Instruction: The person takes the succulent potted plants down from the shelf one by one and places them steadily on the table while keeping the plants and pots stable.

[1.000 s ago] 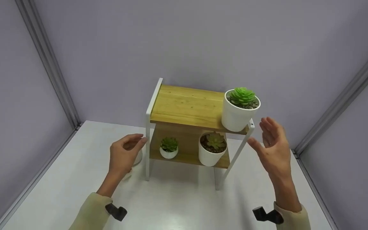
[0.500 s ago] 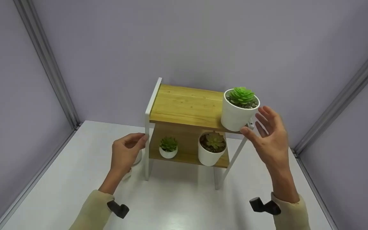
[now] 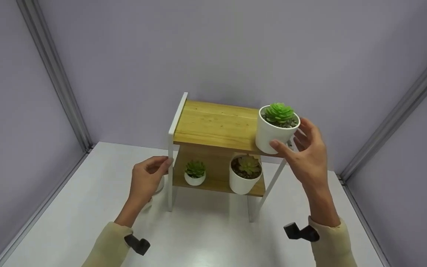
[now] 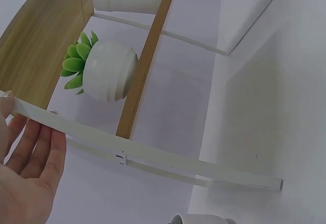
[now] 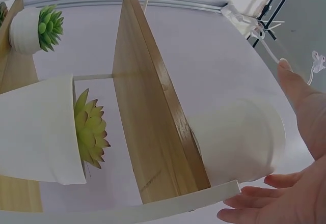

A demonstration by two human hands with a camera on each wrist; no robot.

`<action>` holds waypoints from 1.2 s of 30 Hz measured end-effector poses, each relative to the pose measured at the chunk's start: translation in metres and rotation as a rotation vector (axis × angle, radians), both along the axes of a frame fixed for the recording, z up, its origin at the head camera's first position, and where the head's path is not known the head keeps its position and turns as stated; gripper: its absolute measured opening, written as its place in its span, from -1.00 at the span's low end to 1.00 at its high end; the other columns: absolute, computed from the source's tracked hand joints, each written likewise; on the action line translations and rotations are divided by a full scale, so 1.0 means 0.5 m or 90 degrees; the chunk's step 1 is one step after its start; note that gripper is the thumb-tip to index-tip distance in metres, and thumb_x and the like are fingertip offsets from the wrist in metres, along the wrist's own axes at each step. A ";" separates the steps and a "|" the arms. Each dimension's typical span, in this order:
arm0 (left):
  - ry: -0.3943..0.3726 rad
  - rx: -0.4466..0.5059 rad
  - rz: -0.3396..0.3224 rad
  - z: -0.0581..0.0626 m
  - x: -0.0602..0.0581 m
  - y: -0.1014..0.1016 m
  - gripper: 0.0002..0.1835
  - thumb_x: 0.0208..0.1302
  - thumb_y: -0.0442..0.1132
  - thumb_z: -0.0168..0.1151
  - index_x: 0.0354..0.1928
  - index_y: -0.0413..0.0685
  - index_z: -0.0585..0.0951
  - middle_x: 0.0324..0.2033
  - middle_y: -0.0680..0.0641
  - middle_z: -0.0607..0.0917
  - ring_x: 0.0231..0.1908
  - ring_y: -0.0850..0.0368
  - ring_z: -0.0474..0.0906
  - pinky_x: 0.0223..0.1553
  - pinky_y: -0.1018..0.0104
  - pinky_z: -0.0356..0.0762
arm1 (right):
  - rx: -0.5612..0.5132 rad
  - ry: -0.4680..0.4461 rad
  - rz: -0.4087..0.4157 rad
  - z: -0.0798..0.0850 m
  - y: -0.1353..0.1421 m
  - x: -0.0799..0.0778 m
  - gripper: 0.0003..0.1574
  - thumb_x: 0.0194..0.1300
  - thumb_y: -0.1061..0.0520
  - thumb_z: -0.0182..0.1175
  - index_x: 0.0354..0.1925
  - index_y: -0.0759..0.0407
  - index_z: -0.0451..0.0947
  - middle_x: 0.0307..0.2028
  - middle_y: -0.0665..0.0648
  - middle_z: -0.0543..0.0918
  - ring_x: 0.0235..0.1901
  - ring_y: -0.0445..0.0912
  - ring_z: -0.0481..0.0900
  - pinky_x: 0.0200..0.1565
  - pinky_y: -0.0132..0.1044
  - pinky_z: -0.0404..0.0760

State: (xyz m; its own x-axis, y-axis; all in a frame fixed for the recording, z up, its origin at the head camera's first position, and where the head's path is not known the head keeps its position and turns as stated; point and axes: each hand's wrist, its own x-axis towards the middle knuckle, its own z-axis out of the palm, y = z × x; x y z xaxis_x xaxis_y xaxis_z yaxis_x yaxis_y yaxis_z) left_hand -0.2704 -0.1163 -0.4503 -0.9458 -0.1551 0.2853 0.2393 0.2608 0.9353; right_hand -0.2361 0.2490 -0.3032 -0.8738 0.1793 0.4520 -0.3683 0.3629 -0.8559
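Observation:
A white shelf with two wooden boards [image 3: 217, 120] stands on the white table. My left hand [image 3: 145, 180] pinches its left upright [image 4: 153, 152], thumb in front and fingers behind. On the top board's right end sits a white pot [image 5: 239, 137] with a bright green succulent [image 3: 279, 113]. My right hand [image 3: 308, 157] is around that pot's right side, its thumb overlapping the pot's front in the head view. In the right wrist view its fingers [image 5: 270, 196] are spread, with a gap between thumb and pot. The far fingers are partly hidden by the pot.
The lower board carries a small potted succulent [image 3: 195, 172] on the left and a larger pot [image 3: 244, 181] with a brownish-green succulent on the right. White objects on the table are partly hidden behind my left hand. Pale walls [image 3: 221, 48] enclose the table.
My right hand has moved left and up to the pot on the top board, its thumb coming across the front. My left hand has shifted slightly right onto the upright.

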 end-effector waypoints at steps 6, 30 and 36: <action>0.005 -0.012 -0.001 -0.002 -0.002 0.001 -0.56 0.17 0.28 0.30 -0.15 0.13 0.76 -0.20 0.01 0.79 -0.21 0.06 0.73 -0.12 0.39 0.65 | -0.007 -0.004 -0.010 0.008 -0.009 -0.005 0.20 -0.08 -0.01 0.60 0.41 0.16 0.19 0.37 0.15 0.41 0.37 0.00 0.40 0.43 -0.12 0.34; -0.011 -0.017 -0.031 0.007 -0.009 0.009 -0.53 0.23 0.27 0.23 -0.14 0.06 0.75 -0.17 -0.09 0.79 -0.16 -0.03 0.73 -0.10 0.32 0.67 | 0.173 -0.201 -0.003 0.086 -0.012 -0.043 0.66 -0.20 -0.31 0.59 0.54 0.25 -0.19 0.42 0.29 0.27 0.37 0.14 0.32 0.38 0.06 0.35; -0.007 -0.022 -0.032 0.007 -0.008 0.007 -0.53 0.24 0.27 0.22 -0.15 0.05 0.76 -0.17 -0.09 0.79 -0.23 0.15 0.71 -0.12 0.35 0.66 | 0.166 -0.216 0.007 0.090 -0.015 -0.048 0.68 -0.24 -0.32 0.60 0.54 0.24 -0.18 0.39 0.29 0.30 0.35 0.13 0.34 0.38 0.05 0.35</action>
State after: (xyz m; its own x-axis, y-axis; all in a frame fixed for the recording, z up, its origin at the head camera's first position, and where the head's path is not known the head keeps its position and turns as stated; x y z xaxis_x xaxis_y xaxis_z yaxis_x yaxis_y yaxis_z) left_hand -0.2744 -0.1126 -0.4469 -0.9554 -0.0983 0.2786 0.2420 0.2804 0.9289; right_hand -0.2603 0.2416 -0.2582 -0.9821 0.0874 0.1669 -0.0858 0.5811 -0.8093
